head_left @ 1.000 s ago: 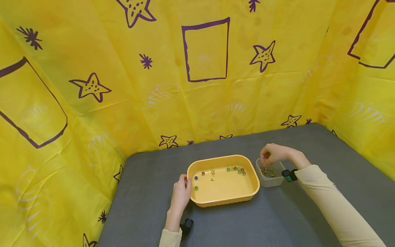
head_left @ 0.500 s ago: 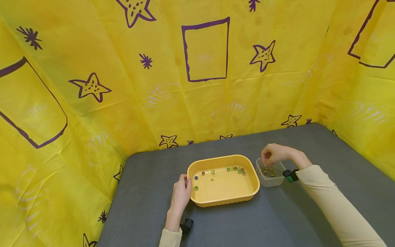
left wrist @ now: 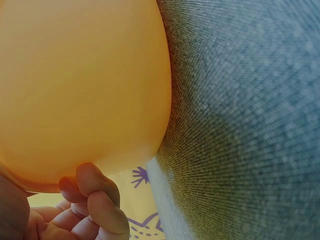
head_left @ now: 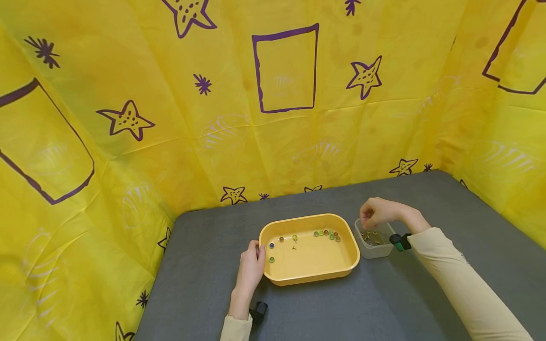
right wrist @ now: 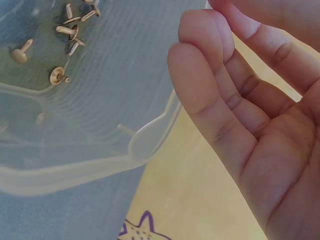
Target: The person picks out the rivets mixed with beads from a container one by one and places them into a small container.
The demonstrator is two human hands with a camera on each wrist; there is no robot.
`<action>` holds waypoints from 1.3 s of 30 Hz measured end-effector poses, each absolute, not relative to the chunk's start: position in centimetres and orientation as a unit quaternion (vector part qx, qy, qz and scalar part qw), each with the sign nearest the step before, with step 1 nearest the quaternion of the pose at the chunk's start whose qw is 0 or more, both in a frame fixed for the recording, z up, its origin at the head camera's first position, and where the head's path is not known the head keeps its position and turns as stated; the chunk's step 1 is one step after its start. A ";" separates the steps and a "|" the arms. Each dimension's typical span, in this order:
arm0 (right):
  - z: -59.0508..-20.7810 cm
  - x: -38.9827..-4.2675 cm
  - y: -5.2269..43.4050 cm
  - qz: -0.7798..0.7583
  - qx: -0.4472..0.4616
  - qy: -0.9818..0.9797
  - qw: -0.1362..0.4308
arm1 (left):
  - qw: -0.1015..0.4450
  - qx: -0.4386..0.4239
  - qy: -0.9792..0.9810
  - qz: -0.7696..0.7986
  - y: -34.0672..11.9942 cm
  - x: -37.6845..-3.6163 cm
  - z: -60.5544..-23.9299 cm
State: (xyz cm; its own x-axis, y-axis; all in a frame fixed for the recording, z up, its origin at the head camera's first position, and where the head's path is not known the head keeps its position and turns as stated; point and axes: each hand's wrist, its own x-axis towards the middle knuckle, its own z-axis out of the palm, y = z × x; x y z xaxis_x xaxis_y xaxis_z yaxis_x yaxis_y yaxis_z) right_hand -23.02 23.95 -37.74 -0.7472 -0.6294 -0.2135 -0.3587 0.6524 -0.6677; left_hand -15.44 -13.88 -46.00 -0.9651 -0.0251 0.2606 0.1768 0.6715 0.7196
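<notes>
My left hand (head_left: 250,265) grips the left end of a yellow plastic tray (head_left: 311,263). In the left wrist view its curled fingertips (left wrist: 92,180) lie against the tray's outer wall. Several glass marbles are spread inside, among them a blue marble (head_left: 271,246) and a green marble (head_left: 272,260). A tiny metal piece (head_left: 294,248) lies near the tray's middle. My right hand (head_left: 379,213) hovers over the back of a clear plastic container (head_left: 374,253), fingers bent. Metal rivets (right wrist: 57,76) lie on its floor. The thumb and index tips are out of the right wrist view, so I cannot tell whether they pinch something.
The container stands close against the tray's right end on a dark grey table (head_left: 204,265). Yellow fabric (head_left: 230,156) with purple starfish drawings hangs behind and along both sides. A black wrist strap (head_left: 259,311) sits on the left wrist.
The right hand shifts only very slightly above the container. The left hand, the tray and the marbles stay where they were.
</notes>
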 end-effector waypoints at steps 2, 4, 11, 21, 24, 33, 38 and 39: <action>-37.6 -23.0 23.8 -0.309 -0.279 0.883 0.218 | 0.124 -0.041 -0.906 -0.403 -13.9 -15.4 -46.0; -37.6 -23.1 23.6 -0.307 -0.279 0.884 0.216 | 0.125 -0.041 -0.906 -0.403 -13.9 -15.4 -46.0; -37.5 -23.2 23.0 -0.304 -0.288 0.883 0.211 | 0.122 -0.039 -0.906 -0.404 -13.9 -15.5 -46.0; -37.3 -23.4 21.7 -0.312 -0.300 0.877 0.209 | 0.134 -0.046 -0.905 -0.402 -13.9 -15.4 -46.0; -37.4 -23.5 21.4 -0.316 -0.304 0.874 0.210 | 0.133 -0.049 -0.905 -0.401 -13.9 -15.3 -46.0; -37.6 -23.9 20.2 -0.307 -0.314 0.875 0.204 | 0.133 -0.044 -0.904 -0.405 -14.0 -15.4 -46.1; -37.5 -24.1 19.7 -0.302 -0.324 0.875 0.198 | 0.134 -0.045 -0.903 -0.405 -14.0 -15.4 -46.1; -37.5 -24.1 19.6 -0.301 -0.325 0.875 0.198 | 0.133 -0.046 -0.904 -0.405 -14.0 -15.5 -46.1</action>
State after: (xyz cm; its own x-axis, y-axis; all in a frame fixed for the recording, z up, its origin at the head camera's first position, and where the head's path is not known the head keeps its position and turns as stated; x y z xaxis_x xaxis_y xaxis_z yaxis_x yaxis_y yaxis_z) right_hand -24.09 19.64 -37.55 -0.7112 -0.6868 -0.1501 -0.4491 0.6081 -0.6547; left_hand -15.45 -14.00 -46.10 -0.9603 -0.0254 0.2778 0.1903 0.6685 0.7189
